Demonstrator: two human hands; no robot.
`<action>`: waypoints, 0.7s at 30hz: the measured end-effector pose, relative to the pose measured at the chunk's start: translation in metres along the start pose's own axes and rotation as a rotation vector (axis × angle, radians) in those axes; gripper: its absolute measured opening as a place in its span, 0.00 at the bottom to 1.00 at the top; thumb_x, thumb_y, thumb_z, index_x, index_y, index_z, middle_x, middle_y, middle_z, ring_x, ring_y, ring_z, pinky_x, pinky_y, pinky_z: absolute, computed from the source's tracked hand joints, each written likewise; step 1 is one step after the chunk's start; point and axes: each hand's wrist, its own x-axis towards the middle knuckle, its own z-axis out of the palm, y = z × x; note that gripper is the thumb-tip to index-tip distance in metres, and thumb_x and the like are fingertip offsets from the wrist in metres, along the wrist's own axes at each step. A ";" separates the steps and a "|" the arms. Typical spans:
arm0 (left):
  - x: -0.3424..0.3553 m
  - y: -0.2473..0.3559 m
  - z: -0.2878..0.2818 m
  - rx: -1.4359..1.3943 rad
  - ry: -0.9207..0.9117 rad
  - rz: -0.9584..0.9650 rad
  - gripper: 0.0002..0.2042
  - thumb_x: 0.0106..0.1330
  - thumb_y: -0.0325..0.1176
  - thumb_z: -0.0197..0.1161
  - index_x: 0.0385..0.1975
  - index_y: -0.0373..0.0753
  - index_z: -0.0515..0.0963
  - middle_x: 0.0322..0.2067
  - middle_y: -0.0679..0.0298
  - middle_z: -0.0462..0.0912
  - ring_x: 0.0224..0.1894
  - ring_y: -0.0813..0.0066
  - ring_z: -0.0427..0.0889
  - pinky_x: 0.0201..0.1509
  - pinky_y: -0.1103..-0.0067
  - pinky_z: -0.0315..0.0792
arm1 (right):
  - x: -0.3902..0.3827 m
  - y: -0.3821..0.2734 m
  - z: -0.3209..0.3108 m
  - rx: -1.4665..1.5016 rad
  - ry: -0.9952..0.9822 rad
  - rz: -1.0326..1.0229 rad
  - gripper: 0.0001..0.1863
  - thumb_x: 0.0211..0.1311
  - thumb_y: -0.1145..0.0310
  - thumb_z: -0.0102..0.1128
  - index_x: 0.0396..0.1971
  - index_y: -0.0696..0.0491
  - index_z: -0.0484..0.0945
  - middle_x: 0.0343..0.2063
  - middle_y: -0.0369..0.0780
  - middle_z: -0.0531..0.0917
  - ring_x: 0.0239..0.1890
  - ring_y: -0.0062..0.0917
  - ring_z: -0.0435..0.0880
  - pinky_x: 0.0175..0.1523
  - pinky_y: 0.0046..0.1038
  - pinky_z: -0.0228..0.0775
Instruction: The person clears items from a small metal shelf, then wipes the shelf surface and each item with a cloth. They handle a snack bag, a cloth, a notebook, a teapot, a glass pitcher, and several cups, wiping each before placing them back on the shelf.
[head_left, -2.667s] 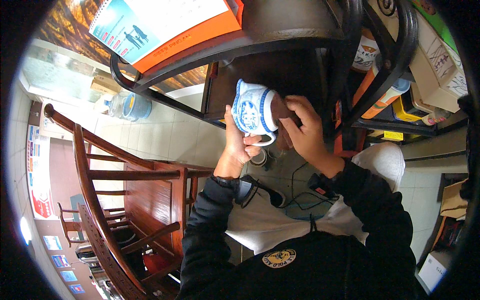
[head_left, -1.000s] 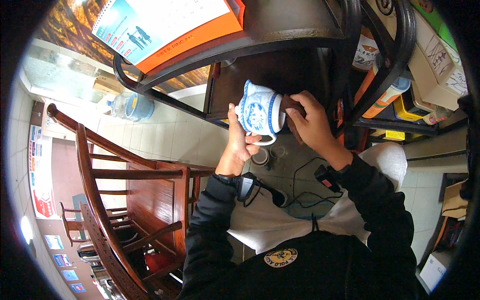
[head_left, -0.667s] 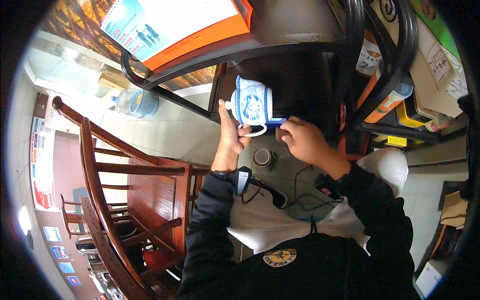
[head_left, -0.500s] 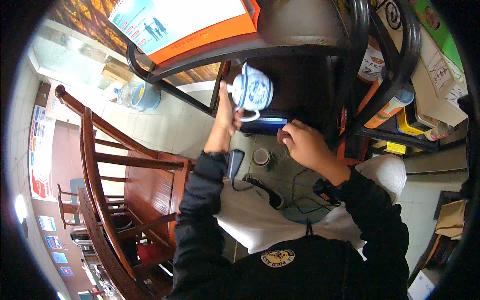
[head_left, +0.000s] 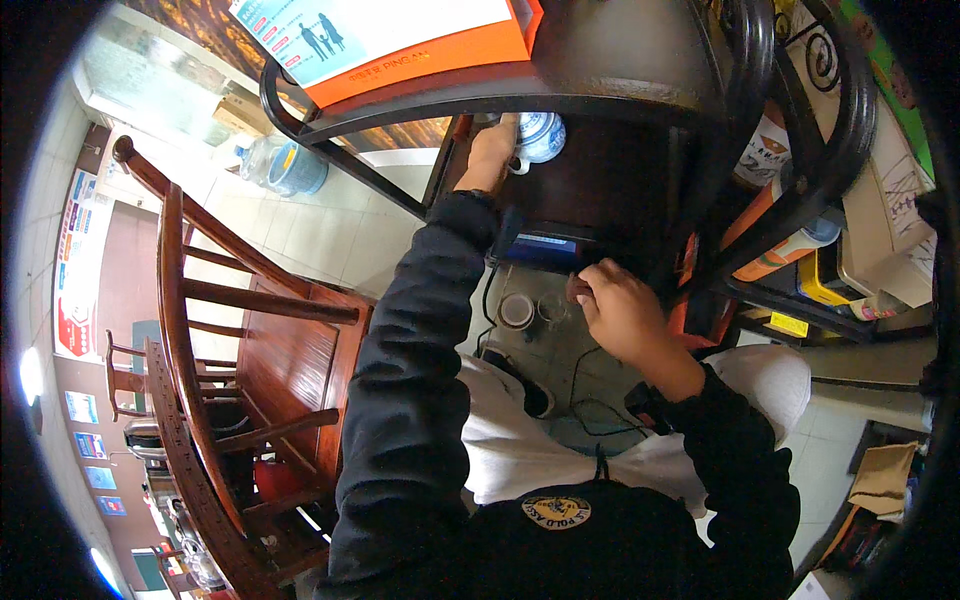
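Observation:
Far forward, beneath the rail of the black stand, my left hand point(head_left: 490, 158) is closed on a blue-and-white porcelain teapot point(head_left: 541, 138). The teapot is at the dark brown shelf board point(head_left: 610, 190); whether it rests there I cannot tell. Part of it is hidden by my fingers and the rail. Nearer my lap, my right hand point(head_left: 622, 310) is closed round a small dark brown object point(head_left: 577, 288), mostly covered by the fingers, its kind unclear. Just ahead of that hand lies a dark flat thing with a lit blue strip point(head_left: 545, 246).
Above the shelf, the black stand's top point(head_left: 620, 60) bears a desk calendar point(head_left: 390, 40). A wooden chair point(head_left: 285, 345) stands at my left. On the floor are two round cups or jars point(head_left: 516, 311) and dark cables point(head_left: 580, 400). Boxes and an orange canister point(head_left: 780, 250) crowd the right.
My left arm has stretched forward, carrying the teapot away from me, under the rail and to the shelf. My right hand has stayed nearly in place with the small brown object.

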 end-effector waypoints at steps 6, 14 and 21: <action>0.015 0.000 0.020 -0.175 0.014 -0.002 0.30 0.63 0.54 0.45 0.40 0.26 0.75 0.36 0.49 0.78 0.37 0.58 0.78 0.39 0.70 0.70 | -0.003 0.006 0.003 -0.016 0.024 0.029 0.10 0.52 0.71 0.57 0.35 0.53 0.74 0.35 0.45 0.76 0.38 0.44 0.77 0.40 0.39 0.71; 0.011 0.028 0.050 -0.344 -0.234 0.031 0.20 0.64 0.45 0.52 0.38 0.29 0.74 0.25 0.52 0.78 0.17 0.63 0.78 0.21 0.72 0.73 | -0.004 0.007 0.003 -0.068 -0.022 0.059 0.10 0.53 0.70 0.57 0.37 0.53 0.74 0.36 0.44 0.76 0.38 0.43 0.78 0.40 0.39 0.71; -0.021 0.018 0.058 0.234 0.003 0.372 0.27 0.55 0.49 0.62 0.50 0.36 0.71 0.54 0.35 0.59 0.55 0.39 0.61 0.58 0.62 0.63 | -0.005 0.013 0.007 -0.028 -0.011 0.054 0.12 0.54 0.69 0.57 0.39 0.55 0.74 0.37 0.45 0.77 0.39 0.43 0.78 0.42 0.37 0.70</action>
